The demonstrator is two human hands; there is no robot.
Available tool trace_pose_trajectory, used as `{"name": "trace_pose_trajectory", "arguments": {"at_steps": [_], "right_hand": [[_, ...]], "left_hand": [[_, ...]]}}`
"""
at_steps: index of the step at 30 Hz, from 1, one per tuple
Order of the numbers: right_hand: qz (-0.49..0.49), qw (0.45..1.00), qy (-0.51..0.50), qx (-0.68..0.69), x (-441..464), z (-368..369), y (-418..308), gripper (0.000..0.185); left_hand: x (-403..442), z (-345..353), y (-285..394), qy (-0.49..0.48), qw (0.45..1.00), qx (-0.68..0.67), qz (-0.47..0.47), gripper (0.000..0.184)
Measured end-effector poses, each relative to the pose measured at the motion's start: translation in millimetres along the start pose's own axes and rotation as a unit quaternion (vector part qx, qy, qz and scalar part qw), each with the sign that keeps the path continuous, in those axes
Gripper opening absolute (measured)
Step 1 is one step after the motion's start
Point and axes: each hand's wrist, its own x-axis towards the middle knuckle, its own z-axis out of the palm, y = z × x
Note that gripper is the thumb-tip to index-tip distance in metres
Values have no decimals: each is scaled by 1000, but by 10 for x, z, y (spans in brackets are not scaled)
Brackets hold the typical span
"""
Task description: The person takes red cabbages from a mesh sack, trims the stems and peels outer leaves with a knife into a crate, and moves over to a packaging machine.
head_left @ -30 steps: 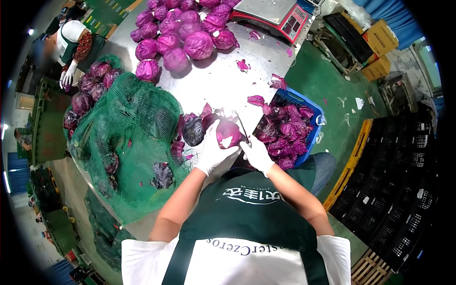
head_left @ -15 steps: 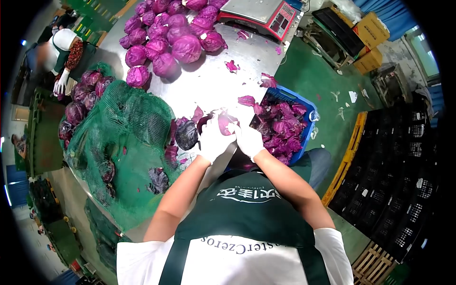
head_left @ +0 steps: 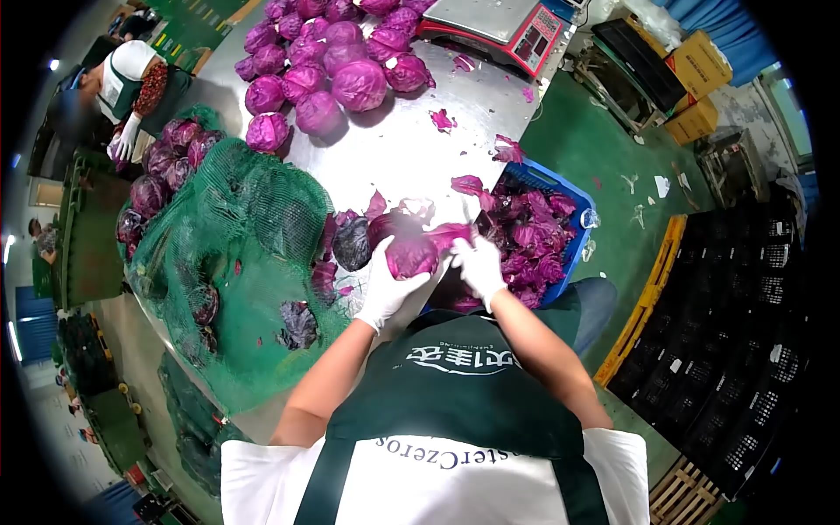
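Two-handed, works at a purple cabbage (head_left: 411, 257) over the desk (head_left: 385, 162). Clasps it in the left hand (head_left: 386, 291). Curls the right hand (head_left: 479, 269) close beside a leaf (head_left: 451, 234) sticking out from it, too blurred to tell whether gripping. Has a dark cabbage (head_left: 352, 244) just left, a blue crate (head_left: 547, 179) of leaves (head_left: 528, 234) at right.

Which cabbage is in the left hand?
The purple cabbage clasped in the gloved left hand, a leaf stretching toward the right hand; the piled cabbages sit apart from both hands.

Left hand (head_left: 383, 289) holding purple cabbage (head_left: 411, 257), right hand (head_left: 481, 269) at its outstretched leaf (head_left: 450, 234), leaf-filled blue crate (head_left: 577, 248) alongside
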Motion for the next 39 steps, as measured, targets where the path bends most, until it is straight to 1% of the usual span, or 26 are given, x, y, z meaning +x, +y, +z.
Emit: {"name": "trace_pose_trajectory", "arguments": {"at_steps": [1, 2, 3, 4, 5, 7, 9, 11, 13, 14, 15, 17, 19, 21, 23, 25, 26, 29, 30, 31, 32, 33, 35, 37, 38, 39], "right_hand": [[108, 994, 7, 28, 101, -174, -56, 27], [108, 990, 66, 62, 118, -235, -52, 31], [105, 982, 124, 96, 113, -261, -116, 36], [4, 991, 121, 54, 7, -235, -282, 41], [-142, 981, 97, -90, -25, -208, -276, 49], [-130, 949, -88, -274, -391, -72, -816, 67], [-251, 884, -96, -383, -397, 126, -714, 69], [-158, 892, -130, -402, -260, 167, -772, 64], [-166, 891, -152, -394, -100, 112, -781, 58], [-144, 875, -168, -431, -18, 69, -786, 50], [-194, 887, -101, -407, 74, 43, -610, 38], [-195, 868, -50, -455, 411, -204, -352, 26], [-99, 918, 33, -382, 394, -354, -421, 24], [-204, 927, -31, -312, 172, -300, -459, 32], [-171, 893, -146, -390, -263, -90, -1029, 35], [-276, 856, -149, -412, -242, 79, -776, 38], [-278, 855, -144, -413, -211, 103, -722, 36], [-239, 870, -209, -377, 139, -47, -578, 32], [-196, 914, -184, -304, 172, -112, -705, 28], [-181, 925, -94, -320, 281, -198, -674, 23], [-76, 984, -15, -162, 352, -334, -646, 18], [16, 988, 72, -134, 521, -514, -471, 21], [-110, 967, 113, -199, 447, -595, -414, 33], [-159, 931, 2, -328, 47, -309, -733, 45], [-147, 934, -70, -319, -117, -147, -856, 52], [-116, 901, -124, -399, -252, 11, -1098, 59]], "left_hand": [[9, -22, 73, -13, 998, 50, 30, 99], [8, -13, 161, -10, 984, 165, 66, 96], [28, 3, 205, -8, 981, 183, 70, 96], [39, 21, 232, -7, 977, 201, 73, 96], [56, 36, 241, -8, 972, 220, 77, 96], [116, 82, 246, -11, 961, 253, 115, 94], [165, 133, 214, -40, 944, 311, 108, 92], [213, 139, 198, -60, 935, 330, 115, 92], [228, 111, 241, -48, 943, 303, 128, 94], [236, 116, 305, -68, 945, 305, 94, 97], [226, 102, 362, -80, 943, 307, 100, 99], [216, 66, 417, -101, 939, 309, 114, 103], [243, 6, 306, -90, 948, 278, 123, 106], [208, -37, 260, -87, 959, 252, 100, 106], [218, -33, 267, -84, 954, 263, 117, 105], [281, 4, 400, -122, 945, 293, 77, 99], [274, 4, 500, -139, 934, 308, 113, 97], [298, 4, 265, -116, 927, 325, 148, 105], [292, -10, 357, -124, 932, 321, 117, 105], [288, -18, 359, -127, 934, 313, 114, 105], [277, -46, 354, -129, 938, 303, 110, 106], [279, -79, 349, -128, 941, 294, 107, 106], [314, -119, 336, -128, 949, 268, 108, 107], [248, -126, 269, -116, 953, 264, 93, 107], [247, -122, 319, -119, 950, 271, 97, 106], [244, -99, 391, -121, 944, 287, 110, 103]]}}
